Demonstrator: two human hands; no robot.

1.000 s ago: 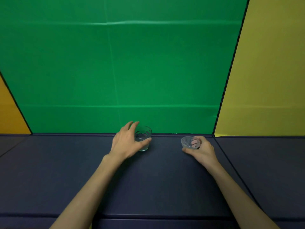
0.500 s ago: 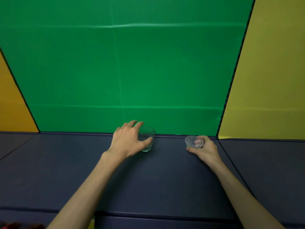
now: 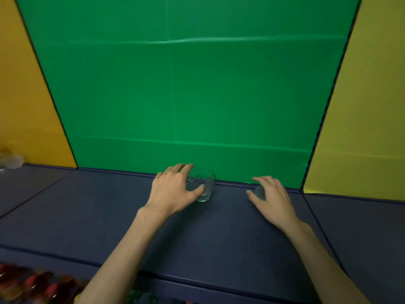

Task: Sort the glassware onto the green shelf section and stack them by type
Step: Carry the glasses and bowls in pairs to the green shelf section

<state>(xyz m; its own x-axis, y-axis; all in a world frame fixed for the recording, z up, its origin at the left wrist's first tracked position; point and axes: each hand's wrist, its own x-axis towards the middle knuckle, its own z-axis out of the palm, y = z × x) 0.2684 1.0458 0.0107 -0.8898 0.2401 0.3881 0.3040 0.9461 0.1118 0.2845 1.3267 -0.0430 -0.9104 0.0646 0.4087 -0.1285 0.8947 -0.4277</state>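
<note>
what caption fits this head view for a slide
Left hand grips a glass by the green wall; right hand covers a small one.

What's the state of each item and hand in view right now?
glass tumbler: upright on the dark shelf, in front of the green panel.
small ribbed glass: on the shelf, mostly hidden by the hand.
left hand: fingers around the tumbler.
right hand: cupped over the small glass; grip unclear.

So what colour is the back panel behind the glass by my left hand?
Green back panel, seen in the head view, behind the clear glass tumbler at the left hand.
</note>
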